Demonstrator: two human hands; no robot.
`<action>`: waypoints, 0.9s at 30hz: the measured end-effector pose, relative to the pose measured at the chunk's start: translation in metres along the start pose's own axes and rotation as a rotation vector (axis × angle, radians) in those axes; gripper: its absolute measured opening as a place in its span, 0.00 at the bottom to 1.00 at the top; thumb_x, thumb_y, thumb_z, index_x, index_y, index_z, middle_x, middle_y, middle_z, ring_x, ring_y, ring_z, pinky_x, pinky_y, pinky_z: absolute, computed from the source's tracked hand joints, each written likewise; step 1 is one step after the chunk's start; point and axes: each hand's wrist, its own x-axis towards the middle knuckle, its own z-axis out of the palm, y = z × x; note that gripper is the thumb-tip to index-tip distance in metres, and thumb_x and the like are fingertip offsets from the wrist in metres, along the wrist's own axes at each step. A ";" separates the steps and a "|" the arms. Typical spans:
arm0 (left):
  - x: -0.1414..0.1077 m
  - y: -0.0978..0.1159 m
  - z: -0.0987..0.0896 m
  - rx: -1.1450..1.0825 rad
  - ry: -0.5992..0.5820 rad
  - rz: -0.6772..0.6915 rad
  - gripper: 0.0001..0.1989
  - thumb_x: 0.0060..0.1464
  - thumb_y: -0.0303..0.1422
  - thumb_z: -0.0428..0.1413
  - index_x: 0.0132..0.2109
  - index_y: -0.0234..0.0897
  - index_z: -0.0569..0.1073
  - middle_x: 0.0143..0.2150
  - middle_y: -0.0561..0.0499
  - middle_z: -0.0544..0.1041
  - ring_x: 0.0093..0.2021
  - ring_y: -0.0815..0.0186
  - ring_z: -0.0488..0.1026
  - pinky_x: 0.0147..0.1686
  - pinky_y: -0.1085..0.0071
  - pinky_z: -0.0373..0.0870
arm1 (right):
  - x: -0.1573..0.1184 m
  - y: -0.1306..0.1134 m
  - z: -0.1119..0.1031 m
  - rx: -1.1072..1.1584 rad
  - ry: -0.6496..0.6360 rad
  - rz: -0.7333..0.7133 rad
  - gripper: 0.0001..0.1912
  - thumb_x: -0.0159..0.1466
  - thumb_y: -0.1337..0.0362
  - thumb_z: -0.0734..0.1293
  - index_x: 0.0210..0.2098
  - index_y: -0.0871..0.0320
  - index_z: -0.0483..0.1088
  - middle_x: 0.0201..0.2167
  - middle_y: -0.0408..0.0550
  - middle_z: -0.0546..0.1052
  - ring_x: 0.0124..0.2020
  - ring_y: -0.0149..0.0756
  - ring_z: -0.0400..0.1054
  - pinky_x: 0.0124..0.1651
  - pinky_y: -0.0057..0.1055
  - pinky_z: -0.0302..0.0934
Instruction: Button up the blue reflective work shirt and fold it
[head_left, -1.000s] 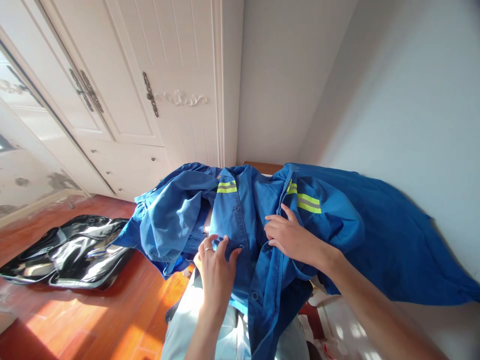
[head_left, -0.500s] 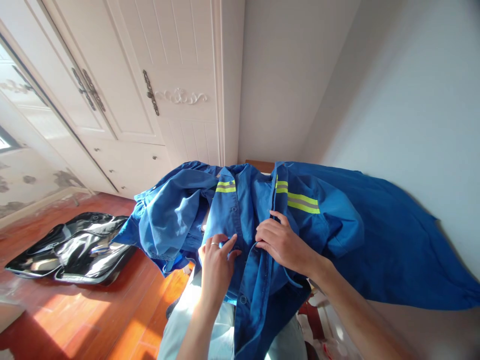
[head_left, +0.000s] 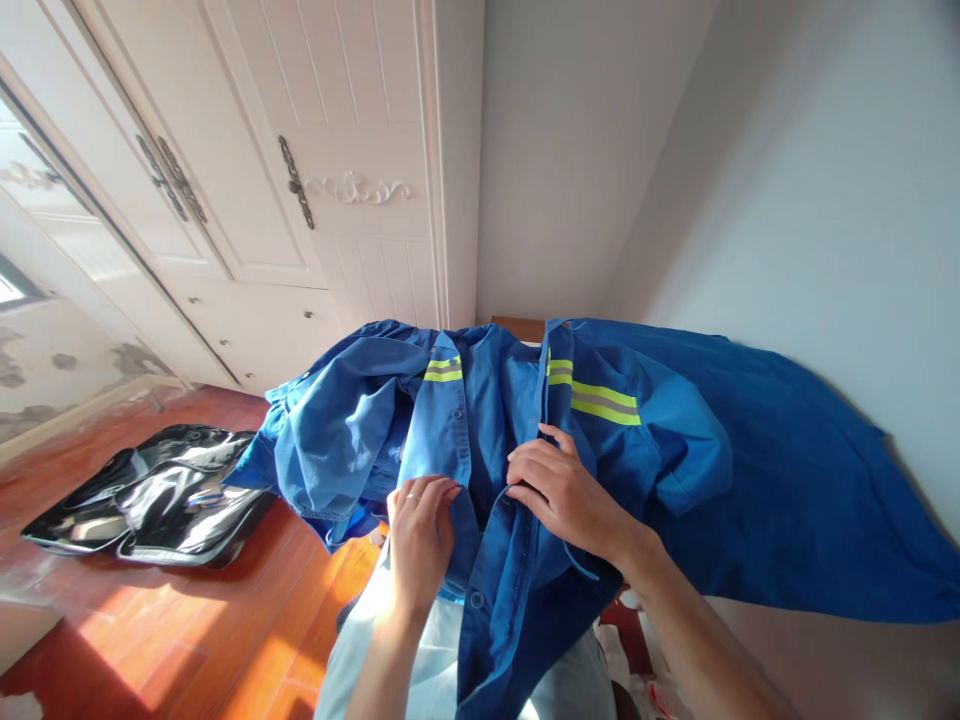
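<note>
A blue work jacket (head_left: 487,400) with yellow-and-grey reflective stripes lies spread before me, its front parted and its lower edge hanging over my legs. My left hand (head_left: 421,540), with a ring on one finger, pinches the left front edge, thumb against fingers. On the other front edge, my right hand (head_left: 559,490) has its fingers closed round the cloth. Buttons run down the left panel, and another button (head_left: 477,600) shows on the hanging flap below my right hand. The fingertips' undersides are hidden by the cloth.
More blue cloth (head_left: 795,500) stretches to the right along the wall. An open black suitcase (head_left: 217,545) with things inside lies on the reddish wooden floor (head_left: 180,640) at left. White wardrobe doors (head_left: 262,240) stand behind.
My left hand has shifted slightly left, its fingers closing on the left front edge and pulling it outward. My right hand keeps its hold, nearly unmoved.
</note>
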 end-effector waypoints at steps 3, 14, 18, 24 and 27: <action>-0.001 0.008 -0.005 -0.052 0.061 -0.036 0.11 0.65 0.26 0.48 0.45 0.38 0.74 0.40 0.49 0.80 0.41 0.63 0.75 0.44 0.65 0.66 | 0.001 -0.005 0.002 0.037 0.024 0.002 0.04 0.67 0.69 0.66 0.36 0.57 0.67 0.35 0.42 0.77 0.49 0.36 0.71 0.67 0.47 0.43; -0.001 0.009 -0.005 -0.177 0.120 -0.386 0.12 0.62 0.39 0.52 0.38 0.40 0.78 0.35 0.49 0.81 0.39 0.59 0.76 0.40 0.65 0.70 | 0.006 -0.008 0.007 0.132 0.036 -0.012 0.04 0.68 0.68 0.65 0.38 0.56 0.65 0.36 0.43 0.77 0.50 0.36 0.71 0.67 0.47 0.44; 0.003 0.007 -0.012 -0.433 0.159 -0.624 0.15 0.54 0.45 0.60 0.39 0.37 0.77 0.33 0.48 0.81 0.36 0.61 0.78 0.37 0.67 0.73 | 0.006 -0.007 0.009 0.143 0.047 0.006 0.04 0.68 0.69 0.65 0.38 0.56 0.66 0.38 0.44 0.78 0.50 0.36 0.71 0.66 0.48 0.45; 0.005 0.004 -0.022 -0.586 0.121 -0.672 0.14 0.46 0.41 0.67 0.37 0.38 0.80 0.31 0.49 0.82 0.34 0.62 0.79 0.36 0.69 0.75 | 0.010 -0.013 0.013 0.173 0.075 0.001 0.05 0.67 0.70 0.66 0.37 0.55 0.66 0.37 0.44 0.78 0.49 0.36 0.72 0.66 0.48 0.44; 0.004 0.012 -0.015 -0.491 0.117 -0.519 0.06 0.48 0.37 0.65 0.34 0.42 0.82 0.29 0.52 0.82 0.32 0.64 0.78 0.36 0.69 0.75 | 0.013 -0.018 0.014 0.189 0.065 -0.045 0.05 0.68 0.70 0.66 0.38 0.55 0.66 0.36 0.42 0.77 0.49 0.35 0.71 0.67 0.46 0.43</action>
